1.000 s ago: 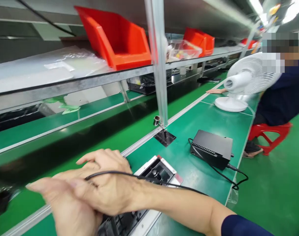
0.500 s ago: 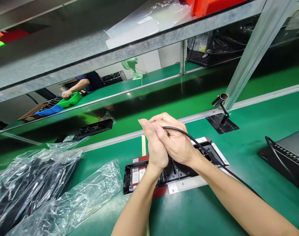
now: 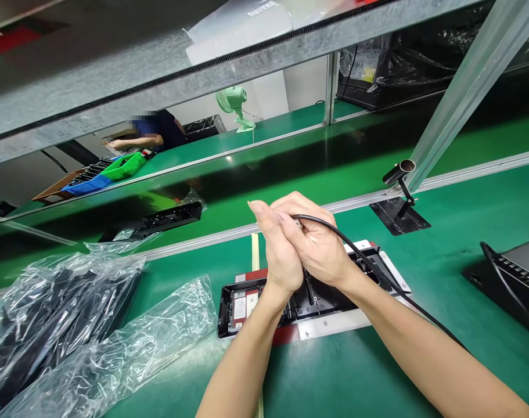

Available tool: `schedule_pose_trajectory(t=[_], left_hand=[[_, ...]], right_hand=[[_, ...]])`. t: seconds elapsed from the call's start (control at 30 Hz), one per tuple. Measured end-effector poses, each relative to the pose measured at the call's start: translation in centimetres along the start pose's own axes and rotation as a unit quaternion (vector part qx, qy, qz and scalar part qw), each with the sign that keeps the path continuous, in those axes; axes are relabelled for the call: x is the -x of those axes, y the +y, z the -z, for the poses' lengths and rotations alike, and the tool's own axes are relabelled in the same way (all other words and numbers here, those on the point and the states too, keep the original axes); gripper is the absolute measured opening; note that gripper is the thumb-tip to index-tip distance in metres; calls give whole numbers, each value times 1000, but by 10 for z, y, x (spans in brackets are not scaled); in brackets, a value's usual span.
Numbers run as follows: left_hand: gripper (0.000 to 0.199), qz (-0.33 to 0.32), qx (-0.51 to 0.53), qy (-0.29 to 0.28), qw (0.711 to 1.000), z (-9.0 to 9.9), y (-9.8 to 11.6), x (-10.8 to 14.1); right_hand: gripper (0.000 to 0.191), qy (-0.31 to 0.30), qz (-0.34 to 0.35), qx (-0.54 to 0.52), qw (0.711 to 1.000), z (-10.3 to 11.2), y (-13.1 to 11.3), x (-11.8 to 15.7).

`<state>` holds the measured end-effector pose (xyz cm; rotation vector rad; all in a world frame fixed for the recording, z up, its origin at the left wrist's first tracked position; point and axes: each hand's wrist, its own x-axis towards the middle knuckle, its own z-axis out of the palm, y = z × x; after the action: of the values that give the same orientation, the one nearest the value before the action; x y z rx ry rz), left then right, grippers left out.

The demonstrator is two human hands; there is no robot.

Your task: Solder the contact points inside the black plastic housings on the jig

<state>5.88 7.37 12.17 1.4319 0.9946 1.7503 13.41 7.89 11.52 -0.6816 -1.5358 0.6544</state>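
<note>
My left hand (image 3: 280,249) and my right hand (image 3: 319,247) are pressed together above a black plastic housing (image 3: 323,302). A black cable (image 3: 355,249) enters the right hand's grip and trails down to the right along my forearm. Whatever sits between the palms is hidden; only a small metallic bit shows by the right fingers. The fingers of both hands are closed. Beneath them, the housing lies open side up in a fixture with white strips (image 3: 334,325) and red parts.
Clear plastic bags (image 3: 159,342) and bagged black parts (image 3: 64,313) lie at left. A holder on a black plate (image 3: 399,216) stands right of the hands, a black device (image 3: 512,278) farther right. Across the line are a green fan (image 3: 234,104), bins (image 3: 125,166) and a person (image 3: 159,130).
The view has shifted slightly. My hands stay clasped in nearly the same pose above the housing. Across the line, the person's hand has moved up from the bins.
</note>
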Motion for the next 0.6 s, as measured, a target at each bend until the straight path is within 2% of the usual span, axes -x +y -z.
schedule_pose_trajectory(t=[0.3,0.47,0.6], left_hand=[[67,7,-55,33,998,2,-3,3],[76,46,-87,14,995,4,-3,4],[71,41,-101,9,994,4,-4,4]], right_hand=[[32,14,6,13,1000,-1,-3,1],[37,29,10,15,999,-3,-2,1],[39,34,12,17,999,-3,0,1]])
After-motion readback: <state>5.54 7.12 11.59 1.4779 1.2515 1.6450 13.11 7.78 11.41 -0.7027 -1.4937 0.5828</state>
